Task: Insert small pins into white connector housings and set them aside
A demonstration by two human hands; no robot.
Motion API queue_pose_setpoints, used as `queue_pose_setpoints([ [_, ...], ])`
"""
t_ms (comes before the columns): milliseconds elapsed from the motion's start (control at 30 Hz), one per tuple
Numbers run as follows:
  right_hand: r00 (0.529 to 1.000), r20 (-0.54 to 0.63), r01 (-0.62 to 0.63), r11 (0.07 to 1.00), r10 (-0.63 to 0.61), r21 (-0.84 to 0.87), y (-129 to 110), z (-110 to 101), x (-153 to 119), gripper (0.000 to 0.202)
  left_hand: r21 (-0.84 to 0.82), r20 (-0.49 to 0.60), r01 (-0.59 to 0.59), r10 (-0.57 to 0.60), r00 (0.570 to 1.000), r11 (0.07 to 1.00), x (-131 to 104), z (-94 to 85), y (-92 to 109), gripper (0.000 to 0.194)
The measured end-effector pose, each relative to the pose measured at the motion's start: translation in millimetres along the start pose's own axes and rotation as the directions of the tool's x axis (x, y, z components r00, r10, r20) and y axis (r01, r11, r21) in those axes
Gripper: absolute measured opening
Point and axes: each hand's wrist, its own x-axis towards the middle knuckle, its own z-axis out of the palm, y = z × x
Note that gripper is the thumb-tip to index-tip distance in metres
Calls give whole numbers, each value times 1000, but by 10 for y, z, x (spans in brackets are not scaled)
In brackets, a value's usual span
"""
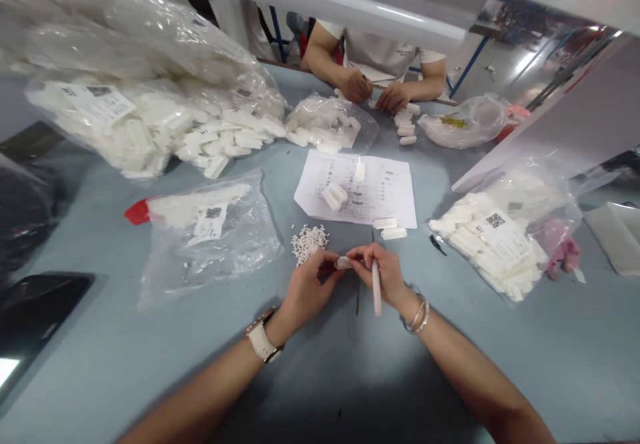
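Observation:
My left hand (311,287), with a white watch on its wrist, pinches one end of a small white plastic part (343,263). At the part's other end are the fingertips of my right hand (384,274), which also holds a pale pink-white handled tool (377,289) pointing down toward me. A thin dark rod (357,301) shows below the part; whether it belongs to the tool I cannot tell. Just beyond my left hand lies a heap of tiny white pieces (309,241). Two white parts (393,233) rest at the lower edge of a printed sheet (395,191).
Large clear bags of white parts (145,124) fill the back left. A flatter bag (235,244) lies left of the heap, another full bag (505,237) at right. Across the table a person's hands (357,86) handle white parts. A black device (40,324) sits at far left.

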Motion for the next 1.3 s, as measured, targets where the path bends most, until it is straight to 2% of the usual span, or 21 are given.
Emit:
queue_pose_setpoints([
  [167,999,-14,52,998,-53,-42,29,21,-25,31,20,-10,-17,18,1000,1000,2,7,6,13],
  [367,986,-5,162,961,-167,-224,-10,18,-23,23,74,-3,-40,40,999,996,-9,-7,25,11],
  [567,988,39,151,946,-146,-286,-21,-2,-25,14,101,-1,-63,63,998,993,-8,-12,12,11],
  [700,990,74,137,961,-122,-240,-62,-31,19,22,79,-4,-44,45,999,996,-2,0,-14,11],
  [833,987,48,161,952,-154,-260,-70,-49,61,29,57,0,-38,38,999,998,2,2,-4,10],
  [933,966,92,259,907,-243,-331,-46,-53,52,27,61,-5,-27,27,1000,998,2,-3,19,11],
  [1033,923,212,383,817,-321,-432,-54,-61,19,27,75,-1,-17,17,1000,997,1,-8,34,11],
  [1167,882,298,470,717,-365,-514,-99,-68,-17,23,98,-8,0,1,1000,995,2,-13,41,9],
  [1233,881,291,471,733,-372,-490,-100,-62,-19,18,78,-15,13,-12,1000,997,2,-11,41,9],
  [1300,905,225,425,794,-361,-434,-77,-53,-1,16,51,-16,10,-9,1000,999,2,-8,38,10],
])
